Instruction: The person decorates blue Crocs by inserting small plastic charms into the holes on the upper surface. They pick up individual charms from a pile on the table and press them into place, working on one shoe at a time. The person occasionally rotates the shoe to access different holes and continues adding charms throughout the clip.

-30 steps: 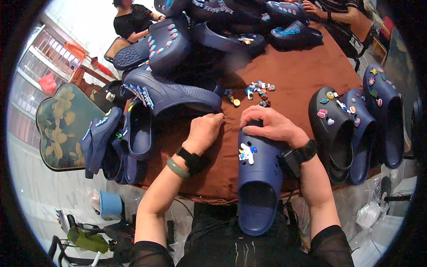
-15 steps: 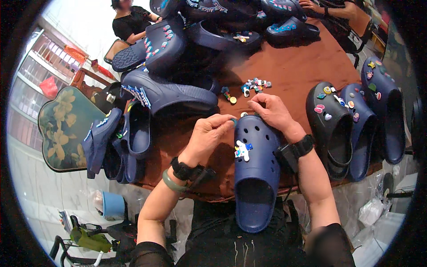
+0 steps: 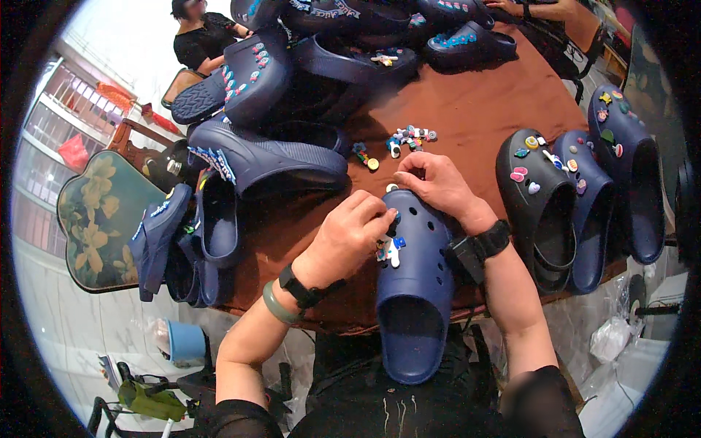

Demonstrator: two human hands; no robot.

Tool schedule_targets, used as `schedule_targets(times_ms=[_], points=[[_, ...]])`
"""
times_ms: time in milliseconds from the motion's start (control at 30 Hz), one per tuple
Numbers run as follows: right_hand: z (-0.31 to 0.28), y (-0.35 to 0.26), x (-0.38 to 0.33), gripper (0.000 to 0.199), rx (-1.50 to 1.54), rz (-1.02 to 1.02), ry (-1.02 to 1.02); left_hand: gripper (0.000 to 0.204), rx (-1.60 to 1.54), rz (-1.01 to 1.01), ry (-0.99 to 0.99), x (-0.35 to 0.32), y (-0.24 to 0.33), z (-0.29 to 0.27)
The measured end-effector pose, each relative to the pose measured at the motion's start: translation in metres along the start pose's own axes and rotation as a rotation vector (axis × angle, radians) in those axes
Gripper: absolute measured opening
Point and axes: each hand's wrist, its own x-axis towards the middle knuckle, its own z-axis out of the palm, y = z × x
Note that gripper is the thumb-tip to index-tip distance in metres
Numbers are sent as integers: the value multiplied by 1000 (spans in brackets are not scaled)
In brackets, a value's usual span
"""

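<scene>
A navy-blue foam clog (image 3: pixel 413 274) with round holes lies in front of me, toe pointing away. A white cartoon charm with a blue top (image 3: pixel 393 250) sits on its left upper side. My left hand (image 3: pixel 347 237) is closed at the left edge of the toe, pinching a small teal charm (image 3: pixel 396 216) mostly hidden by the fingers. My right hand (image 3: pixel 443 188) curls over the toe's far right side, thumb and fingertips together; what they hold, if anything, cannot be made out. A pale round charm (image 3: pixel 392 188) shows at the toe tip, near the right fingertips.
Loose charms (image 3: pixel 410 139) lie beyond the toe on the brown cloth (image 3: pixel 467 109). Navy clogs (image 3: pixel 274 157) are heaped at the left and far side. A black charm-covered clog (image 3: pixel 539 197) and navy ones stand at right. Another person (image 3: pixel 208 36) sits at the far left.
My left hand has moved nearer along the clog's left edge with the teal charm, now by the white cartoon charm. My right hand stays at the toe. The whole view has shifted slightly.
</scene>
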Motion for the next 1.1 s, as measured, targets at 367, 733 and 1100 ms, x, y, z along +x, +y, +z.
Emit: schedule_targets(times_ms=[367,733,1100], points=[[10,16,0,15,-9,-138,58,30,133,28,-161,-6,4,-2],[4,11,-6,19,23,19,-5,15,66,214,-308,15,-13,-12],[4,8,-5,21,-10,56,-38,26,-112,65,-254,2,-20,2]])
